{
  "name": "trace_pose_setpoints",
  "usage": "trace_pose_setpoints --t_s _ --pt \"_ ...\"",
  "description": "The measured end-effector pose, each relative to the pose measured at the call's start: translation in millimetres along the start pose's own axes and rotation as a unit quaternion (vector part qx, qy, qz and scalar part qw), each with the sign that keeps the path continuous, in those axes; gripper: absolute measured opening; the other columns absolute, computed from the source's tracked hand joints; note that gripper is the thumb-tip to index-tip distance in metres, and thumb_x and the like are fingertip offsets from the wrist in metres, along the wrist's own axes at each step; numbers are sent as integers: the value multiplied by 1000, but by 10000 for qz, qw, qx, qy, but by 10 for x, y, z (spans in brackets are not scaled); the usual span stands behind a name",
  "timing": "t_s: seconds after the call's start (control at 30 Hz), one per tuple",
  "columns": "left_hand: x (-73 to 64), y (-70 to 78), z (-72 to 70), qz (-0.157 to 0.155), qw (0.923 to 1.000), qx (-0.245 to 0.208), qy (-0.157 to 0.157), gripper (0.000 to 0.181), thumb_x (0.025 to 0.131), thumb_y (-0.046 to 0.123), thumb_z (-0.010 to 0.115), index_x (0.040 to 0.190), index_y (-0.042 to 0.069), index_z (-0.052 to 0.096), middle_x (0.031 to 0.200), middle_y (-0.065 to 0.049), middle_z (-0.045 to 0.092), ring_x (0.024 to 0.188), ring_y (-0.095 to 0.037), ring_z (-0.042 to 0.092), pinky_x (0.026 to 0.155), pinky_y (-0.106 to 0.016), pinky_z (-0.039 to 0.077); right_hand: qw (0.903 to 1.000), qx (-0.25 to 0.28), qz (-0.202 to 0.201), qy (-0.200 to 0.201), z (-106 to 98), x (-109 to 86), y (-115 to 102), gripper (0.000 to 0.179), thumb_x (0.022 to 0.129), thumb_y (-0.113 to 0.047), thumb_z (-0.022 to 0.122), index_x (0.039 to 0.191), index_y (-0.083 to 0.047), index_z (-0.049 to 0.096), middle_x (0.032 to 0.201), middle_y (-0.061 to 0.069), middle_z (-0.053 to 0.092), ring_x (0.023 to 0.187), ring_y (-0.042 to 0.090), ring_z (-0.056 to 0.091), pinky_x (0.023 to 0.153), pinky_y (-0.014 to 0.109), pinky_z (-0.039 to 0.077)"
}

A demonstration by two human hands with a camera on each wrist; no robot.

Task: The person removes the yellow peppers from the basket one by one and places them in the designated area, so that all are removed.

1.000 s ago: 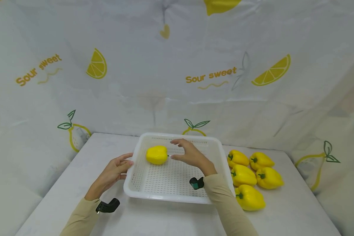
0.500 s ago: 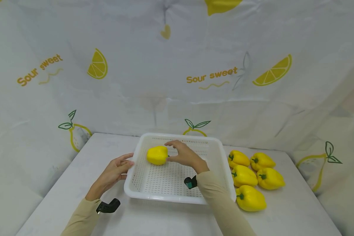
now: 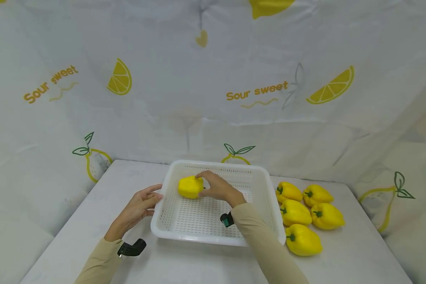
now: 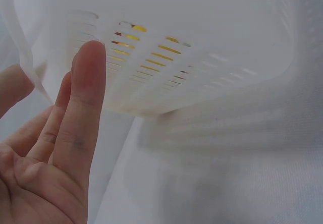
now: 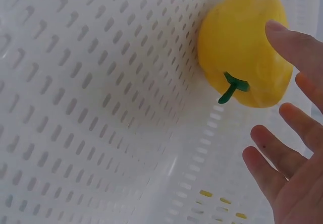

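A white perforated plastic basket (image 3: 209,240) rests on the table, a yellow bell pepper (image 3: 189,187) lying in its left part. My left hand (image 3: 137,206) pinches the basket's left rim, thumb over the edge and fingers along the outer wall. In the left wrist view, those fingers (image 4: 81,118) lie against the slotted wall, with yellow showing through. Inside the basket, my right hand (image 3: 218,187) reaches to the pepper's stem end, fingers spread. The right wrist view has one fingertip overlapping the yellow pepper (image 5: 242,42) near its green stem (image 5: 232,89), the other fingers apart from it.
Several more yellow bell peppers (image 3: 294,212) lie on the table right of the basket, close to its wall. The white table (image 3: 198,262) ends at the back against a white curtain (image 3: 177,79) printed with lemons. Black straps with small devices sit on both wrists.
My right hand has moved left inside the basket, up to the pepper, its finger now over the pepper's end. The left hand has stayed at the rim.
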State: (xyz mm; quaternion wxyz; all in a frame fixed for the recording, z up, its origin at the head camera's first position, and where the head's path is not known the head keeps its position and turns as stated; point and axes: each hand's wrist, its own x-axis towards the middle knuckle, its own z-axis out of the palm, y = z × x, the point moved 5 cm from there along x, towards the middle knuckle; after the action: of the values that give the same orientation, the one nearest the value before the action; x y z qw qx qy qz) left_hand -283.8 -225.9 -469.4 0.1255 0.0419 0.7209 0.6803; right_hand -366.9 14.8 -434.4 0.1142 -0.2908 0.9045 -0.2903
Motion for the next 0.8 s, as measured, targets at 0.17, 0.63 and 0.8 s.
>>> trace_pose_setpoints --t_s 0.17,0.63,0.8 --pt "5 -6 -2 31 10000 25 -11 67 100 26 60 155 3 27 124 -12 64 98 -18 70 83 -38 61 9999 -118 -8 -72 53 51 1 63 87 -18 78 143 -13 50 154 6 44 145 28 38 121 46 31" --pt "4 -10 -9 86 9999 63 -22 66 101 25 59 154 3 28 125 -15 63 97 -19 71 83 -38 62 9984 -546 81 -95 99 92 -54 65 84 -17 80 141 -16 48 147 7 52 137 28 47 118 45 37" --pt "14 -19 -13 84 9999 77 -20 65 101 26 59 154 3 29 124 -14 63 98 -19 71 83 -39 62 9986 -503 -98 -138 83 53 -79 60 80 -15 83 133 -14 53 140 12 56 129 31 52 114 47 42"
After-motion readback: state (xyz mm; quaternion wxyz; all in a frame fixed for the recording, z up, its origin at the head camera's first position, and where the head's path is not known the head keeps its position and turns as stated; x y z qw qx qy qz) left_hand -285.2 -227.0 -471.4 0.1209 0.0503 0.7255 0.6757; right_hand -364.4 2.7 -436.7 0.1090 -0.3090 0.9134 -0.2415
